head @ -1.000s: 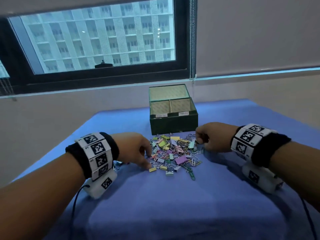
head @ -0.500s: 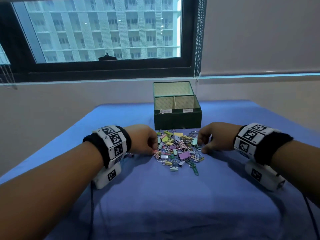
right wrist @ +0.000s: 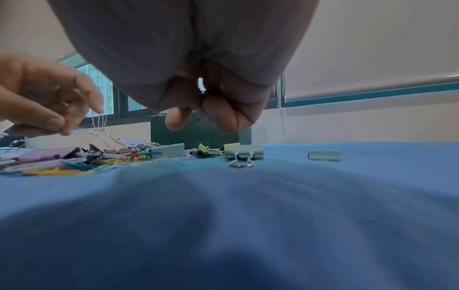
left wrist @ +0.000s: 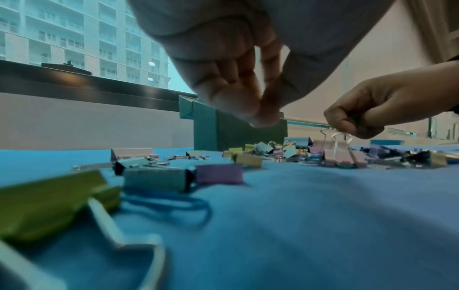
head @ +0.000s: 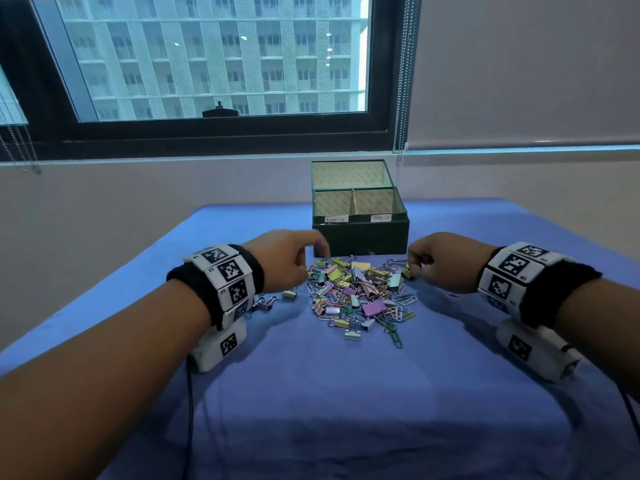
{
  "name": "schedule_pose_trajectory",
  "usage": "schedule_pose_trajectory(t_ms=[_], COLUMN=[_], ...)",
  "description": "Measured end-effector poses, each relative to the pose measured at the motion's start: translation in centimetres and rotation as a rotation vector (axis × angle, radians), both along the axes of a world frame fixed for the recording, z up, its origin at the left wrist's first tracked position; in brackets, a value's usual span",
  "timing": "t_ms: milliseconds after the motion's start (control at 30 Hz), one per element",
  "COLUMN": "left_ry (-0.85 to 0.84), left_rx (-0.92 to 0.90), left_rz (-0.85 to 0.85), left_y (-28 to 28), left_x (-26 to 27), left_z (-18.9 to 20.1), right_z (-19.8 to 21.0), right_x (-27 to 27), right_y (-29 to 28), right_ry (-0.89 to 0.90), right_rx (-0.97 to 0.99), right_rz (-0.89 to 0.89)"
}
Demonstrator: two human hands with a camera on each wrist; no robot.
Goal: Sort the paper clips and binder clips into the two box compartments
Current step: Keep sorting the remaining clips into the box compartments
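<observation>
Right now your left hand [head: 287, 259] hangs over the left edge of the clip heap [head: 360, 292] with fingertips pinched together; whether they hold anything, you cannot tell. Your right hand [head: 440, 261] is curled at the heap's right edge, pinching what looks like a binder clip's wire handle [left wrist: 334, 133]. The heap lies on the blue bench [head: 311, 393], just in front of the green two-compartment box [head: 360, 233]. Tangled clips may ride up together and land in the wrong compartment, so lift slowly. The box's long side runs left to right, and its open top faces up.
</observation>
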State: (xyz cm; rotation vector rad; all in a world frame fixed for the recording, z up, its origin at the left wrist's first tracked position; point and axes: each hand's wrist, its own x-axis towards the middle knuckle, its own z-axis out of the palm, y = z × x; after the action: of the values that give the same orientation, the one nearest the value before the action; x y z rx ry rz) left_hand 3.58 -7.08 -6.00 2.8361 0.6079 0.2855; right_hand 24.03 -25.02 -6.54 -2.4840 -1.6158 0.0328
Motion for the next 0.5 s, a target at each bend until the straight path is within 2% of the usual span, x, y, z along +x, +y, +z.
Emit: schedule_pose_trajectory(t_ms=[133,233,333,500], left_ry=[0.092,0.148,0.180,0.280], left_rx=[-0.076,0.012,0.189,0.178], left_rz=[-0.109,-0.170,-0.096,-0.038], left_y=[-0.9,-1.1,-0.3,0.3], left_x=[0.1,0.3,0.6,0.8], left_z=[-0.1,-0.3,-0.4,-0.5], right_z=[0.0,-0.1,-0.3,-0.7], right_x=[0.2,0.0,-0.2,0.1], right_y=[0.2,0.2,-0.1,-0.1], right_ry=[0.112,0.155,0.110,0.071], right_rx=[-0.046,-0.083,-0.078,-0.117], right_rz=[-0.021,0.003,0.077,0.098])
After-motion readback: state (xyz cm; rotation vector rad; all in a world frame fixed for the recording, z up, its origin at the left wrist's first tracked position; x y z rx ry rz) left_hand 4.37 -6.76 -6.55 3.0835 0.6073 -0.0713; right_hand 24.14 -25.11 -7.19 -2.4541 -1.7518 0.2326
